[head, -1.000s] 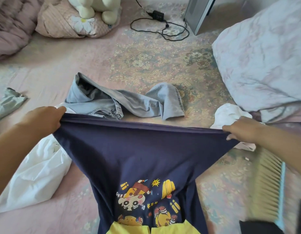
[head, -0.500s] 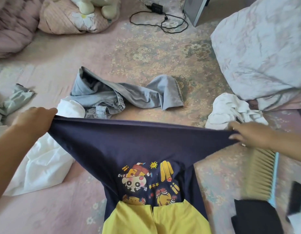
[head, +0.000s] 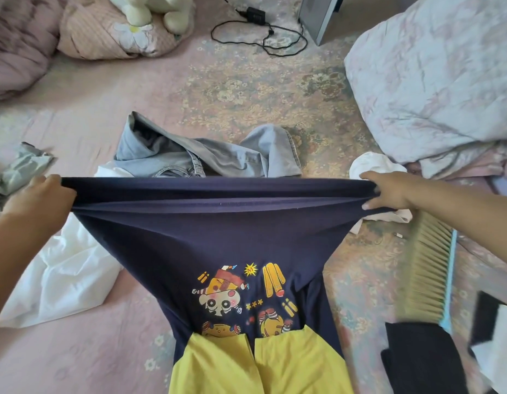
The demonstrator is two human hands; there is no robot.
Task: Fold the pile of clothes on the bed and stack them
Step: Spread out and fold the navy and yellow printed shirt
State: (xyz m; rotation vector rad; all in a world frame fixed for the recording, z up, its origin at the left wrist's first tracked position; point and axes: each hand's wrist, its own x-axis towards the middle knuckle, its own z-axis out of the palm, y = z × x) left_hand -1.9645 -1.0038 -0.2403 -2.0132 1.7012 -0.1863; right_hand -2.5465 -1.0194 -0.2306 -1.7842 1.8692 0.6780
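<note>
On the pink floral bed [head: 246,89], the left hand [head: 40,199] and right hand [head: 386,193] each grip the navy cartoon-print cotton T-shirt [head: 218,243] (hem stretched taut between them); crumpled grey denim jeans [head: 206,157] lie just beyond.

One navy printed shirt [head: 218,240], one pair of grey jeans [head: 206,157], two white garments [head: 67,268] [head: 374,169], one green-grey garment [head: 22,166], one brush [head: 428,265], one plush toy [head: 155,9], one charger cable [head: 263,32], two hands [head: 39,197] [head: 389,191]
</note>
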